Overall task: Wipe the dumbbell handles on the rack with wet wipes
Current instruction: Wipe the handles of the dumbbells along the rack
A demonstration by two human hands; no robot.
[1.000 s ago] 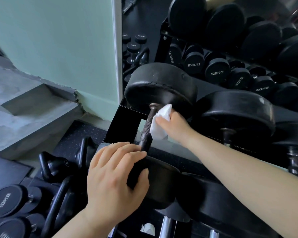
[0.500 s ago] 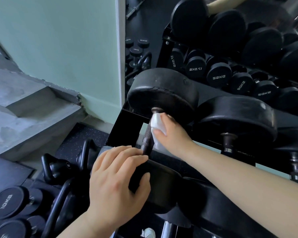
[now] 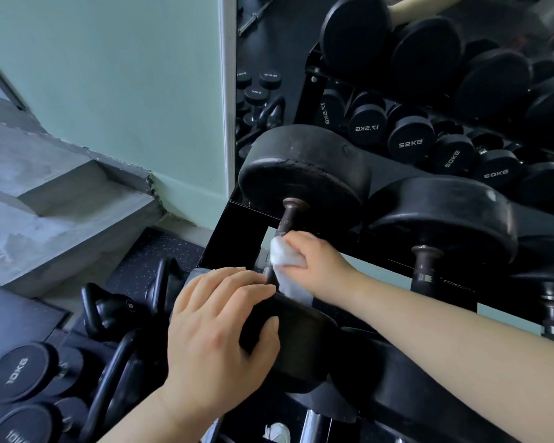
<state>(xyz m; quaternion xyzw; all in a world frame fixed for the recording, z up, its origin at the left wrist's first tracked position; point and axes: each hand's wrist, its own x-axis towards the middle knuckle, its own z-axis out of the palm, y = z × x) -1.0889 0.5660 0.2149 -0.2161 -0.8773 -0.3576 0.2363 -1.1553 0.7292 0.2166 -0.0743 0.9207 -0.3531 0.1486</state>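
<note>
A large black dumbbell lies at the left end of the black rack, its dark knurled handle running toward me. My right hand is wrapped round the lower half of that handle with a white wet wipe pressed against it. My left hand grips the dumbbell's near head from the left, fingers over its top. The handle's lower end is hidden behind the wipe and my fingers.
A second big dumbbell lies right beside the first, with more to the right. A mirror behind the rack reflects further weights. Kettlebells and 10 kg dumbbells sit on the floor at lower left. Concrete steps rise at left.
My right hand has slid the wipe down the handle from just under the far head toward the near head. My left hand keeps its hold on the near head.
</note>
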